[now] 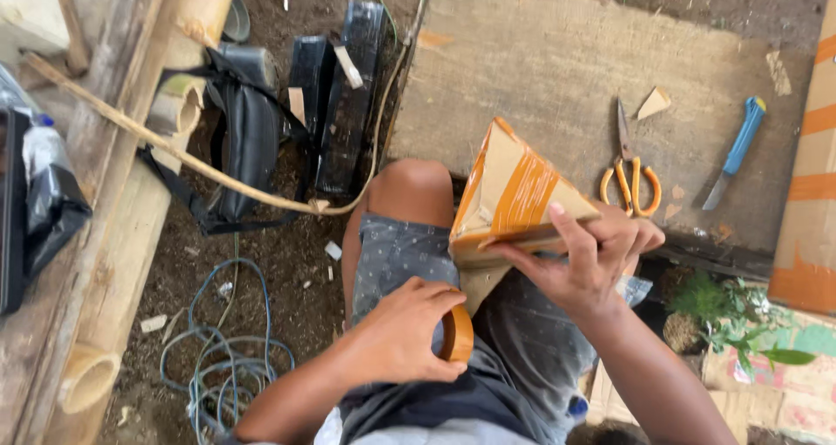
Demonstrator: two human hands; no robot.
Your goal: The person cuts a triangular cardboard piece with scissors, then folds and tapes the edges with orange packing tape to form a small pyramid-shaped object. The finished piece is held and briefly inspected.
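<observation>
A folded cardboard piece [509, 188] striped with orange-brown tape rests over my lap, its point aimed away from me. My right hand [588, 258] grips its near edge, thumb pressed on top. My left hand [405, 332] is closed around a roll of brown tape [458, 333] held upright just below the cardboard. My knee and grey patterned shorts [396, 253] lie beneath both hands.
A flat cardboard sheet [557, 70] on the ground carries orange-handled scissors [629, 175], a blue-handled knife [736, 149] and a cardboard scrap [653, 103]. Black bags [248, 131] and bamboo poles [113, 236] lie left, coiled cable [231, 367] on the dirt, and a taped box [810, 184] far right.
</observation>
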